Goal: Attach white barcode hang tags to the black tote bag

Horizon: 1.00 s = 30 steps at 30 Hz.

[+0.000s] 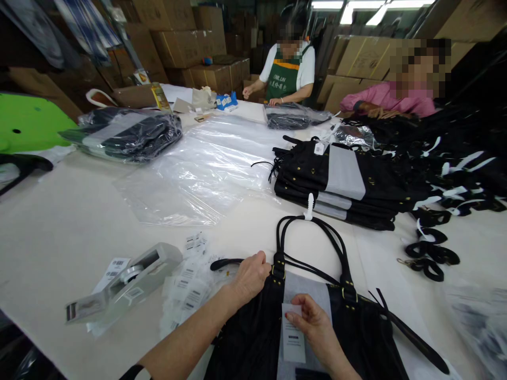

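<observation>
Lying handles-forward — black bag under both hands

A pale table carries a black bag, a stack of folded bags, clear plastic sheets, bagged bundles, a tape dispenser, barcode labels and loose straps.
</observation>
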Each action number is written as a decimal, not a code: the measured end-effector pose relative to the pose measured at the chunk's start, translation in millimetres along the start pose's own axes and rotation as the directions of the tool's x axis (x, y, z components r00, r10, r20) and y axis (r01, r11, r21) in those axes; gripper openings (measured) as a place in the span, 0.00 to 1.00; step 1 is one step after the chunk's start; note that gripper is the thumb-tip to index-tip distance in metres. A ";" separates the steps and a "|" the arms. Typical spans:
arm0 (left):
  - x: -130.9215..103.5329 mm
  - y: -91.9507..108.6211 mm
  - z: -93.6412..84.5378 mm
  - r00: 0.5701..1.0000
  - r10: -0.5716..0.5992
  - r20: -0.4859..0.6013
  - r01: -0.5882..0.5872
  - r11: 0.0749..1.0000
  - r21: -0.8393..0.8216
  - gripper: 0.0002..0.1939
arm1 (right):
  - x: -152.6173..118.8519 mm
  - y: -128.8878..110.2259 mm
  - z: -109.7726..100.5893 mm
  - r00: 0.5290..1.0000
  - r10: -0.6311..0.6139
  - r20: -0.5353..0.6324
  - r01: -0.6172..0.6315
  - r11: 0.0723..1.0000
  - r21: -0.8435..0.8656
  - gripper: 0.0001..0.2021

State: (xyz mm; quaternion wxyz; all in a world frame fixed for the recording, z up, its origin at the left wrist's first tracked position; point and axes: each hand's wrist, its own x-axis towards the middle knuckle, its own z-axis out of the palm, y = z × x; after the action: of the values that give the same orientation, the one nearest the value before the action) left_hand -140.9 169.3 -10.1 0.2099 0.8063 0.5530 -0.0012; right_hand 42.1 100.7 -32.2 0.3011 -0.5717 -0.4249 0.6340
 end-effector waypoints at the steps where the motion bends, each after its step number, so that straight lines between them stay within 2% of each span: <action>1: -0.9 0.7 0.4 0.999 0.027 -0.043 -0.027 1.000 -0.004 0.12 | 0.5 2.8 -0.9 1.000 -0.010 -0.013 0.010 0.999 -0.037 0.15; 3: -1.6 3.5 2.6 0.994 0.073 -0.086 -0.080 0.994 -0.078 0.09 | 2.5 7.6 -3.0 0.999 -0.011 -0.037 0.006 0.994 -0.111 0.16; 6: -1.0 10.7 9.2 0.994 0.072 -0.084 -0.094 0.952 -0.290 0.05 | 7.0 9.9 -3.9 0.995 -0.066 -0.079 0.045 0.968 -0.248 0.17; 9: -0.1 18.3 18.0 0.999 0.024 -0.033 -0.037 0.857 -0.514 0.04 | 12.8 7.9 -1.0 0.977 -0.187 -0.099 0.140 0.921 -0.363 0.18; 11: 0.1 21.6 23.7 0.999 -0.013 0.033 0.031 0.770 -0.637 0.03 | 17.0 7.0 1.6 0.972 -0.205 -0.112 0.150 0.916 -0.372 0.19; 13: 0.2 23.2 28.7 0.994 -0.034 0.100 0.095 0.700 -0.708 0.03 | 20.8 7.0 3.4 0.967 -0.213 -0.137 0.150 0.919 -0.364 0.20; 14: 0.4 23.5 30.9 0.992 -0.037 0.125 0.116 0.683 -0.721 0.02 | 22.3 7.1 3.8 0.955 -0.254 -0.152 0.182 0.908 -0.377 0.19; 15: 0.7 23.8 32.9 0.990 -0.041 0.138 0.129 0.680 -0.722 0.02 | 23.4 7.2 3.8 0.931 -0.324 -0.168 0.233 0.883 -0.407 0.19; 17: 1.8 24.4 36.6 0.989 -0.056 0.140 0.137 0.712 -0.689 0.01 | 24.5 7.2 3.3 0.849 -0.497 -0.180 0.354 0.787 -0.505 0.17; 19: 3.1 25.5 39.4 0.989 -0.075 0.130 0.142 0.762 -0.632 0.02 | 24.1 7.0 3.2 0.773 -0.613 -0.164 0.417 0.685 -0.597 0.15; 21: 4.2 26.8 41.2 0.989 -0.081 0.125 0.140 0.798 -0.586 0.02 | 23.1 6.8 4.2 0.736 -0.663 -0.134 0.430 0.612 -0.664 0.12; 23: 4.6 27.8 42.0 0.991 -0.076 0.114 0.129 0.805 -0.580 0.03 | 22.6 6.5 6.3 0.722 -0.684 -0.102 0.452 0.578 -0.680 0.10; 25: 4.0 28.0 41.8 0.995 -0.085 0.052 0.098 0.764 -0.637 0.05 | 23.2 6.0 8.2 0.743 -0.662 -0.097 0.470 0.620 -0.628 0.11; 28: 1.2 27.8 40.1 0.986 -0.146 -0.085 0.022 0.611 -0.791 0.07 | 25.0 3.9 8.5 0.863 -0.476 -0.170 0.353 0.808 -0.471 0.14; 30: -1.1 28.4 38.6 0.975 -0.201 -0.094 0.019 0.497 -0.867 0.07 | 25.9 1.4 7.0 0.925 -0.322 -0.201 0.234 0.900 -0.368 0.16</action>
State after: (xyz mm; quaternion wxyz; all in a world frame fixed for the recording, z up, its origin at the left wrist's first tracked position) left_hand -107.1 146.7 -35.5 0.5310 0.5540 0.5472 0.3342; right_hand 31.1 121.2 -45.7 0.3393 -0.6249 -0.5621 0.4224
